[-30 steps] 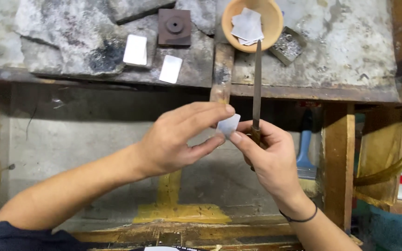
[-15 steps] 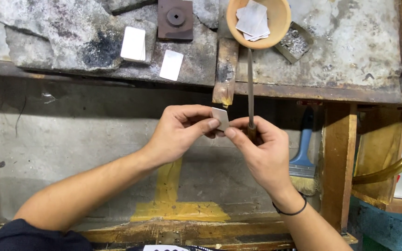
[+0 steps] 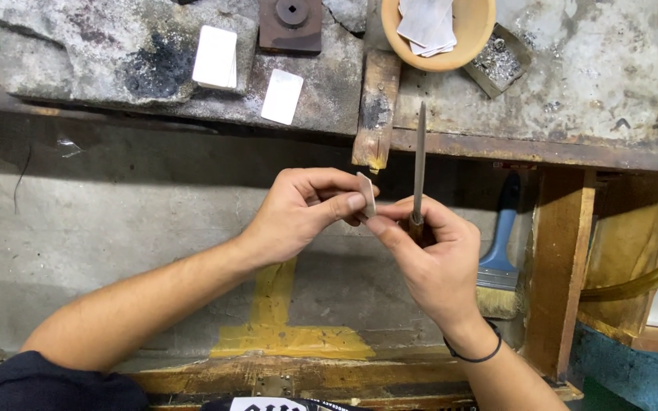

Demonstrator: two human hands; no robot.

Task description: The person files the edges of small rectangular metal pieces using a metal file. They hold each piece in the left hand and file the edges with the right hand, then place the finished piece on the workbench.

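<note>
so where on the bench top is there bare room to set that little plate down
Bare stone right of the wooden bowl and small metal tray, toward the bench's far right. Crowded at left and middle: two white plates, a rusty block, a wooden peg.

I am wearing the only camera on my head, and it is looking steeply down and forward over my own forearms. It is sitting close: my left hand (image 3: 298, 217) and right hand (image 3: 436, 259) are filling the middle of the view. The edge of the tabletop (image 3: 573, 156) is running across the top, and the floor (image 3: 116, 251) is lying below it.
</note>
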